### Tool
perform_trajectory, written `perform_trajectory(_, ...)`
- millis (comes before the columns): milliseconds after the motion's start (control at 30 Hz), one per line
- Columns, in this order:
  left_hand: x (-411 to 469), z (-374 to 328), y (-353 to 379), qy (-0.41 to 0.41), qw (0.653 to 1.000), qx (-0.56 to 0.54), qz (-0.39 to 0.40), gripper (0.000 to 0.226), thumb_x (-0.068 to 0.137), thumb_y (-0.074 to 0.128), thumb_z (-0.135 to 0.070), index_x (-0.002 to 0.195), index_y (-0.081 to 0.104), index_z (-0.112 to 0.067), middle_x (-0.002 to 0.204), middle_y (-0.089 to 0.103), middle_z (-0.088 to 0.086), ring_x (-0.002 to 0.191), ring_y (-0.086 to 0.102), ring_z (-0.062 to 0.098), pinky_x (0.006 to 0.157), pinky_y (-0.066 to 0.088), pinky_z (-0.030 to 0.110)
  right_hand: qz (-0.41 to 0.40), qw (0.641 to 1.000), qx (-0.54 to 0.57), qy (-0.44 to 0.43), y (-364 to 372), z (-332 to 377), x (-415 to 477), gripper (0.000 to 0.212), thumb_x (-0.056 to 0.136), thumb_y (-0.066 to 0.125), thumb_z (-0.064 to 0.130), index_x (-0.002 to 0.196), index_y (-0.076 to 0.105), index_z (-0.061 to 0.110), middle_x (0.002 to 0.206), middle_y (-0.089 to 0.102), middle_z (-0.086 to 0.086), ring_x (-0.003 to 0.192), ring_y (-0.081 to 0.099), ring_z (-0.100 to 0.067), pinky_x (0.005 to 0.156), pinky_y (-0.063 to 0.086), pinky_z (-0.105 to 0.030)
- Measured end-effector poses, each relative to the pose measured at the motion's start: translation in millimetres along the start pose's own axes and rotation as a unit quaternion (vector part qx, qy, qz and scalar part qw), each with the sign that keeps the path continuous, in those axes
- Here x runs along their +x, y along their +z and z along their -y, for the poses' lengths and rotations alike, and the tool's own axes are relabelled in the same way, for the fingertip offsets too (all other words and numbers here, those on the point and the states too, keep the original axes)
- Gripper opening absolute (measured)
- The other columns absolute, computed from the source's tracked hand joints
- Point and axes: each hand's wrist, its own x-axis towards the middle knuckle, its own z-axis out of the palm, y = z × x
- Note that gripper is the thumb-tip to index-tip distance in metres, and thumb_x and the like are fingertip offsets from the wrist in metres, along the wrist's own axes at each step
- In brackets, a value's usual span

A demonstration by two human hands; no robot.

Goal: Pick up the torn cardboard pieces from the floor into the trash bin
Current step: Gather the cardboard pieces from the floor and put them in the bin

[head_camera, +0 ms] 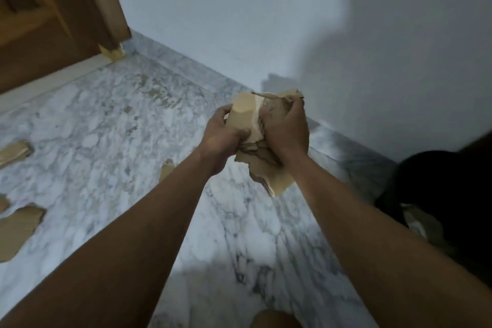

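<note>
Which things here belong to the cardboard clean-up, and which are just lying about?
Job: cardboard bundle, gripped by left hand and right hand; torn pieces lying loose; dark shape at right, possibly the bin.
Just there: wooden door; wall; marble floor.

One head-worn wide-angle view, forward and down, near the marble floor (106,120) and the wall (239,8).

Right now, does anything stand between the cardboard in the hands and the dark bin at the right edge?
Nothing visible does. The left hand and right hand grip the cardboard bundle over marble floor; only bare floor lies between it and the dark bin, which is partly out of frame.
</note>
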Motion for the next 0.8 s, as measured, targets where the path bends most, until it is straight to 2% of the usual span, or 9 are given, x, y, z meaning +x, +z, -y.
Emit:
perform_trajectory(67,-15.8,-14.6,31.8,0.0,1.0,-0.007,0.015,0.061,0.088,0.056,0.016,0.141,0.048,-0.014,0.121,0.062,0.014,0.099,0.068,0.032,0.069,0.061,0.041,-0.025,1.0,-0.01,-0.007,-41.4,4.8,-1.8,0.053,0.089,0.065,0.042,0.132,0.043,0.021,0.131,0.057,0.0,0.115,0.059,-0.027,0.089,0.046,-0.038)
perform_trajectory(167,-34.1,-31.2,84.4,0.003,0.999,-0.007,0.044,0.061,0.087,0.059,0.015,0.139,0.05,-0.015,0.123,0.062,0.019,0.101,0.069,0.035,0.065,0.06,0.039,-0.064,0.998,-0.024,-0.008,-105.0,6.4,-0.4,0.054,0.089,0.065,0.044,0.133,0.043,0.022,0.132,0.057,0.001,0.115,0.059,-0.025,0.084,0.041,-0.033)
perform_trajectory(367,-74.1,-48.0,208.0,0.011,0.993,0.01,0.118,0.061,0.086,0.06,0.012,0.137,0.051,-0.02,0.122,0.063,0.016,0.105,0.068,0.037,0.083,0.059,0.054,-0.162,0.986,-0.044,0.015,-234.9,-19.6,1.7,0.058,0.088,0.069,0.043,0.134,0.043,0.018,0.136,0.056,-0.003,0.121,0.056,-0.027,0.088,0.04,-0.033)
perform_trajectory(467,-91.2,-33.2,260.0,0.002,0.988,0.03,0.149,0.061,0.085,0.062,0.01,0.137,0.051,-0.02,0.125,0.062,0.015,0.102,0.068,0.034,0.075,0.062,0.045,-0.2,0.978,-0.048,0.042,-283.5,-50.7,-8.9,0.058,0.087,0.071,0.04,0.132,0.043,0.017,0.135,0.057,-0.007,0.12,0.057,-0.03,0.09,0.042,-0.034)
perform_trajectory(533,-102.3,-15.8,286.8,-0.003,0.985,0.057,0.165,0.062,0.084,0.064,0.008,0.138,0.051,-0.021,0.124,0.062,0.012,0.103,0.067,0.03,0.077,0.062,0.04,-0.209,0.974,-0.051,0.063,-308.1,-74.3,-21.4,0.058,0.087,0.072,0.038,0.133,0.042,0.017,0.136,0.057,-0.009,0.121,0.057,-0.032,0.088,0.042,-0.034)
perform_trajectory(633,-116.1,7.5,314.7,0.017,0.972,0.138,0.189,0.062,0.085,0.063,0.005,0.141,0.051,-0.019,0.12,0.062,0.007,0.102,0.063,0.023,0.071,0.056,0.026,-0.216,0.971,-0.059,0.088,-333.3,-107.5,-39.5,0.065,0.091,0.069,0.036,0.142,0.036,0.015,0.141,0.054,-0.01,0.125,0.055,-0.032,0.092,0.044,-0.036)
perform_trajectory(667,-118.9,13.9,321.3,0.018,0.967,0.159,0.197,0.062,0.085,0.062,0.005,0.142,0.051,-0.018,0.123,0.061,0.008,0.106,0.062,0.025,0.073,0.056,0.026,-0.216,0.97,-0.059,0.098,-339.0,-117.2,-44.6,0.066,0.092,0.068,0.036,0.144,0.034,0.016,0.142,0.053,-0.009,0.125,0.055,-0.031,0.092,0.045,-0.037)
perform_trajectory(800,-123.7,30.8,334.0,0.008,0.954,0.205,0.217,0.057,0.087,0.057,0.006,0.14,0.056,-0.015,0.128,0.063,0.008,0.106,0.062,0.02,0.091,0.058,0.04,-0.189,0.973,-0.007,0.131,-354.0,-146.5,-57.1,0.038,0.093,0.066,0.028,0.122,0.043,0.023,0.126,0.056,-0.005,0.11,0.059,-0.026,0.074,0.043,-0.031)
